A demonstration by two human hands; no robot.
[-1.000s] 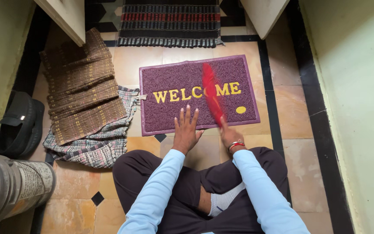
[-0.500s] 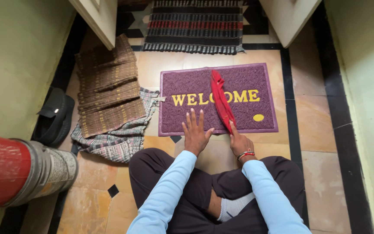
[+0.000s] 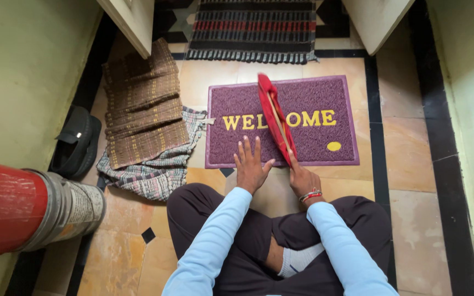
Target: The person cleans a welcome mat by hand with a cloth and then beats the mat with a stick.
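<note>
I sit cross-legged on a tiled floor in front of a purple doormat (image 3: 314,98) with yellow lettering. My right hand (image 3: 303,178) grips the lower end of a long red brush (image 3: 274,118), which slants up across the middle of the mat. My left hand (image 3: 250,164) lies flat with its fingers spread on the mat's near edge, just left of the brush. A red and white bangle circles my right wrist.
A brown woven mat (image 3: 144,104) lies on a striped cloth (image 3: 160,170) to the left. A black bag (image 3: 78,142) leans by the green wall. A red and grey cylinder (image 3: 23,205) lies at lower left. A dark striped rug (image 3: 253,27) is beyond the doorway.
The view has shifted, so everything sits further right and lower. The red brush has swung to a steeper angle on the mat. My left hand stays flat on the mat's edge.
</note>
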